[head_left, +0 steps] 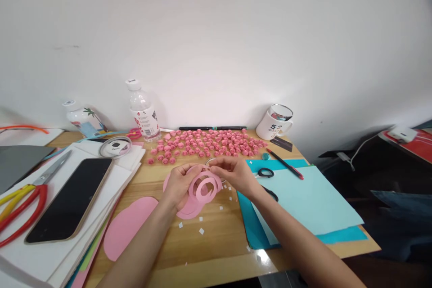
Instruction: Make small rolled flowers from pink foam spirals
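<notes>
My left hand (180, 183) and my right hand (232, 173) meet over the middle of the wooden table (216, 243). Both pinch a pink paper spiral (204, 190) that hangs in loose rings between them. The right fingers grip its upper end, and the left hand closes on its outer edge. Just behind the hands lie several small pink paper roses (205, 144) in rows. A pink oval paper piece (126, 227) lies flat to the lower left of my left hand.
A phone (69, 200) lies on white sheets at left, with red-handled scissors (23, 209) beside it. Two plastic bottles (143, 110) and a white mug (273, 123) stand by the wall. Light blue paper (310, 202), black scissors (266, 173) and a red pen (285, 164) lie right. Small white scraps dot the table.
</notes>
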Tool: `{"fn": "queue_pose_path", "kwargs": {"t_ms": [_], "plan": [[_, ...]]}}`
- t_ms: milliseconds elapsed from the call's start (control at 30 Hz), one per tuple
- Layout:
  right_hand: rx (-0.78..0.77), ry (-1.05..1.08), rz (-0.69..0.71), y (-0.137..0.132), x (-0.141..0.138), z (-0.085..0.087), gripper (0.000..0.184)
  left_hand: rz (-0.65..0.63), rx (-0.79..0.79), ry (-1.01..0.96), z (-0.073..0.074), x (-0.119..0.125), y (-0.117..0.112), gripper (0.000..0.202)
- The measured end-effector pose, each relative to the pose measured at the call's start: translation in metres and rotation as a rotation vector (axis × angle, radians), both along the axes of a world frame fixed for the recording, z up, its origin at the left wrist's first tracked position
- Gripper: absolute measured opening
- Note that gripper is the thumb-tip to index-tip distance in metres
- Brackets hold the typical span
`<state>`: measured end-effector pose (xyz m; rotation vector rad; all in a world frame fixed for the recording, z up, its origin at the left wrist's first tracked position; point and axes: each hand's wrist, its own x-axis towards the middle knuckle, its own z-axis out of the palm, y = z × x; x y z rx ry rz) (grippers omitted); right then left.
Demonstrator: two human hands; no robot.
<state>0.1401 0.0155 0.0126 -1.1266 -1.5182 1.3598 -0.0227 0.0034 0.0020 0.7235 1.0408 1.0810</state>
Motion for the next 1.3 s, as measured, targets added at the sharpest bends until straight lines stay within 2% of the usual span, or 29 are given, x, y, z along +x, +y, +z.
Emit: {"fn": "queue_pose_path", "kwargs": {"t_ms": [100,233,367,433,500,600,700,867,1067,1300], "plan": [[-0.118,0.12,0.005,0.004,-0.008,-0.015,0.027,0.025,-0.026,0.061,0.0,0.0,0.001,0.024],[-0.192,0.184,-0.022,0.004,-0.01,-0.024,0.029,-0.025,-0.012,0.156,0.002,0.001,0.0,0.023],[-0.368,0.253,0.003,0.001,-0.01,-0.029,0.029,-0.043,0.114,0.403,0.006,0.002,0.001,0.017],[-0.407,0.29,0.01,0.0,-0.009,-0.029,0.028,-0.042,0.127,0.492,0.006,0.002,0.002,0.014],[-0.42,0.346,0.03,0.001,-0.008,-0.029,0.027,-0.049,0.086,0.456,0.005,0.001,0.002,0.016],[-0.466,0.466,0.078,0.002,-0.007,-0.029,0.028,-0.061,0.0,0.289,0.002,0.001,0.002,0.022],[-0.451,0.51,0.057,0.003,-0.007,-0.032,0.025,-0.064,-0.031,0.216,0.001,0.002,0.001,0.025],[-0.412,0.451,-0.018,0.002,-0.007,-0.035,0.025,-0.089,0.009,0.282,0.004,0.004,0.0,0.027],[-0.45,0.411,0.026,0.003,-0.006,-0.032,0.03,-0.147,0.048,0.357,0.006,0.003,0.0,0.027],[-0.398,0.373,0.057,0.004,-0.004,-0.027,0.027,-0.15,0.038,0.361,0.009,0.003,0.0,0.027]]}}
